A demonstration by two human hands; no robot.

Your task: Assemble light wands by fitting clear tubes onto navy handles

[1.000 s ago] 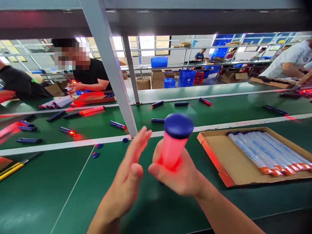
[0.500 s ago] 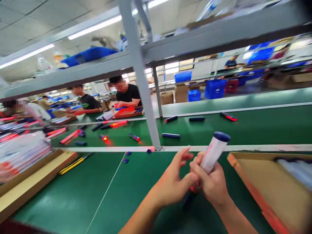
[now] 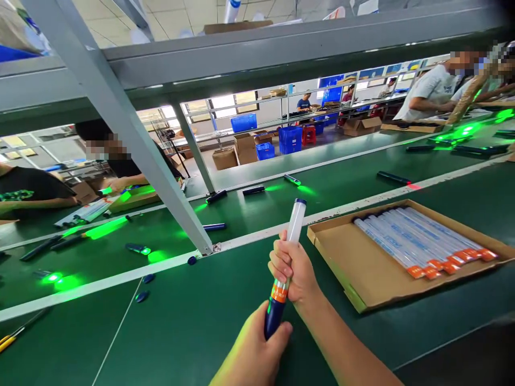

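Note:
A light stick (image 3: 296,222) with a whitish tube, a dark blue cap, an orange band and a dark blue handle stands slanted in front of me. My right hand (image 3: 293,265) is wrapped round the lower part of its tube, just above the orange band. Lower down, my left hand (image 3: 259,338) grips the dark blue handle, its thumb on the near side. To the right, a shallow cardboard box (image 3: 338,268) holds several clear tubes (image 3: 414,236) with orange ends, laid side by side.
Dark handles, some glowing green, lie on the green belt (image 3: 257,209) beyond a white rail. A grey post (image 3: 161,177) rises at the left. Small blue caps (image 3: 142,296) lie near it. A yellow-handled tool (image 3: 12,339) is far left. Several people work across the belt.
The view has swung right, bringing the box of tubes into fuller sight. My left hand has moved down and closed on the handle. Lights seen red before are mostly green.

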